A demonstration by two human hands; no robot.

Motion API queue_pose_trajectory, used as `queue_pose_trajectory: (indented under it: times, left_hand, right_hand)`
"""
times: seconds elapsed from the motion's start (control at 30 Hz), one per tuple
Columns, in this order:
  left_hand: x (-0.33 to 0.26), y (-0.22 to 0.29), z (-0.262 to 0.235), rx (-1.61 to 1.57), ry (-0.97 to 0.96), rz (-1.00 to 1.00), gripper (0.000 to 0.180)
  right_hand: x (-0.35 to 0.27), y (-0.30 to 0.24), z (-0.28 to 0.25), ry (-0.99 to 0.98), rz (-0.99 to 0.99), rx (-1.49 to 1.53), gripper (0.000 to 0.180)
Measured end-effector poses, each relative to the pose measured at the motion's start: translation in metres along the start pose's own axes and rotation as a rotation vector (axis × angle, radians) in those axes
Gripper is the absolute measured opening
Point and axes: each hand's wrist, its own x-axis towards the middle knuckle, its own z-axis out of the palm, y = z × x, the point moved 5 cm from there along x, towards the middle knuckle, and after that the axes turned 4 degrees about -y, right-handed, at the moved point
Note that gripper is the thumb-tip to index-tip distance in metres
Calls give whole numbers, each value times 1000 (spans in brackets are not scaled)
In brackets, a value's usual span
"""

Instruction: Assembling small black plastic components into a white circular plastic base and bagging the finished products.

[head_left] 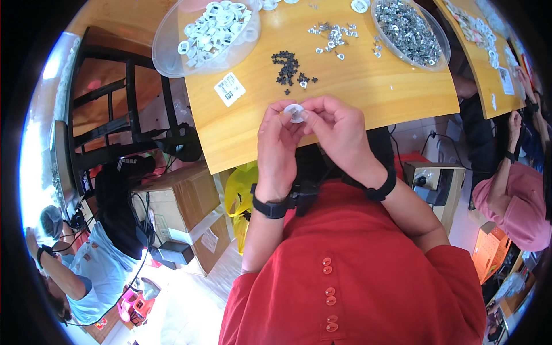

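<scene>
Left hand (pixel 277 141) at nine o'clock and right hand (pixel 343 130) at three are pinching the white disc (pixel 294 112), ideally steadying it

Wooden table (pixel 230 135), left tub (pixel 167 40), right tub (pixel 444 50), black pieces (pixel 286 75), metal bits (pixel 334 38), white label (pixel 230 89)

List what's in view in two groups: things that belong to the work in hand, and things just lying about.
Likely part of the work:
- white round piece, in both hands' grip
- heaped white pieces
- small black parts
- small metal parts

Apparently just lying about:
- cardboard box
- yellow bag
- orange crate
</scene>
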Motion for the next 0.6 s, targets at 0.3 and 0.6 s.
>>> queue_pose_trajectory:
  times: [0.3, 0.6]
  left_hand:
    - [-9, 6, -20, -2, -8, -40, 37]
    - [-6, 7, -12, -114, -113, -86, 28]
  right_hand:
    - [42, -7, -30, -48, -119, -544, 15]
    - [69, -3, -24, -157, -221, -1098, 14]
